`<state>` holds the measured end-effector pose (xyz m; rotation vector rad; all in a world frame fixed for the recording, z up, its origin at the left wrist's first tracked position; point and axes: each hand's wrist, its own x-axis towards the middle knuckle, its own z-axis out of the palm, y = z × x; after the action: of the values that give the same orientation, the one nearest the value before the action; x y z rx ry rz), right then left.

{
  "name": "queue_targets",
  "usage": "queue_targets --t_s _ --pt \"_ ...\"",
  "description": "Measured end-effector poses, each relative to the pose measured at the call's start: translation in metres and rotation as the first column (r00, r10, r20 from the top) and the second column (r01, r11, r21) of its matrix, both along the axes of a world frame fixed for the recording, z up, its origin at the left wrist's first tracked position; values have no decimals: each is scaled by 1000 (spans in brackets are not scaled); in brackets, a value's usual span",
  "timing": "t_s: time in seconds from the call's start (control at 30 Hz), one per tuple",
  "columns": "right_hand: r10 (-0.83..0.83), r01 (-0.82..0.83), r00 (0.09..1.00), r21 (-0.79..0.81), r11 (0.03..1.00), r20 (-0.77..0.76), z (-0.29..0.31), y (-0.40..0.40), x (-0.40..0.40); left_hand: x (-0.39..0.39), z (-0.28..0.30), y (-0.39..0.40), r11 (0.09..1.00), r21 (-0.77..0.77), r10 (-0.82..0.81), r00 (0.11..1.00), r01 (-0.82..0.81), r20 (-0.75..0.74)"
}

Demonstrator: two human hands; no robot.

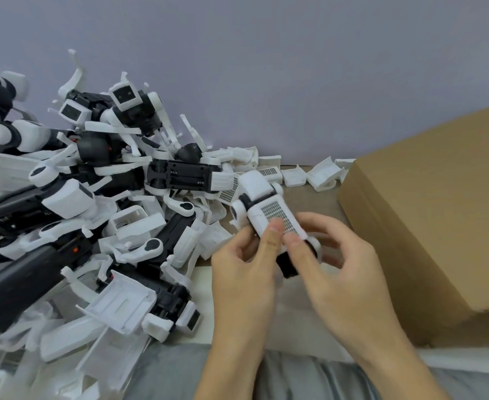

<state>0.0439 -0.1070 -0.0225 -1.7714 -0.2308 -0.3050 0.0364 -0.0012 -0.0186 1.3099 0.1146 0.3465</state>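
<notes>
Both thumbs (272,236) pressed on the white grid panel (278,215) with the other fingers curled underneath, so the left hand (242,272) and right hand (344,269) together gripped the black-and-white assembly (259,194). It was held up between the pile of parts (93,203) and the cardboard box (428,215). The panel looked nearly seated, and judging by the pile, many units probably remained.

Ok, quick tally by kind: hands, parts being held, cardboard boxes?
Hands: 2, left hand and right hand
Held black-and-white assembly: 1
Cardboard box: 1
Total: 4
</notes>
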Motion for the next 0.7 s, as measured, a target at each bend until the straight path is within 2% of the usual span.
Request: queue_targets --t_s 0.07,0.13,0.2,0.27,0.33,0.37,0.43,0.5,0.57,0.6,0.63,0.67,0.7 --pt "46 -42 999 -149 988 24 -3 2 -1 1 1 1 973 -214 -94 995 90 -9" --pt "11 -4 999 -177 984 40 -5 0 1 -1 4 2 929 -318 -193 981 186 11" --pt "-56 59 998 -81 995 32 -4 -4 3 -2 4 3 972 -179 -151 988 152 20" --pt "-95 99 995 88 991 -42 -2 -12 6 -2 3 7 993 101 51 997 -56 55" --pt "-111 131 988 210 969 -105 1 -18 7 -3 3 14 906 290 273 949 -308 156" --pt "-103 139 984 260 956 -147 2 -22 7 -3 4 18 883 290 326 926 -370 188" --pt "-16 93 974 336 937 -225 3 -28 7 -5 8 21 920 200 313 938 -338 148" --pt "138 -15 943 374 927 -304 11 -30 8 -6 11 22 989 16 147 989 -148 34" --pt "341 -124 833 453 883 -436 14 -26 8 -6 15 21 978 -202 -61 998 59 -4" --pt "443 -156 746 516 842 -497 17 -24 7 -6 16 22 962 -248 -113 994 111 5" --pt "484 -174 699 532 829 -526 19 -23 7 -5 16 24 960 -253 -119 993 117 6" --pt "466 -214 714 472 855 -522 19 -24 8 -4 15 26 964 -249 -100 995 95 -6" --pt "410 -273 769 328 904 -490 18 -28 7 -3 13 28 968 -243 -74 997 66 -22"
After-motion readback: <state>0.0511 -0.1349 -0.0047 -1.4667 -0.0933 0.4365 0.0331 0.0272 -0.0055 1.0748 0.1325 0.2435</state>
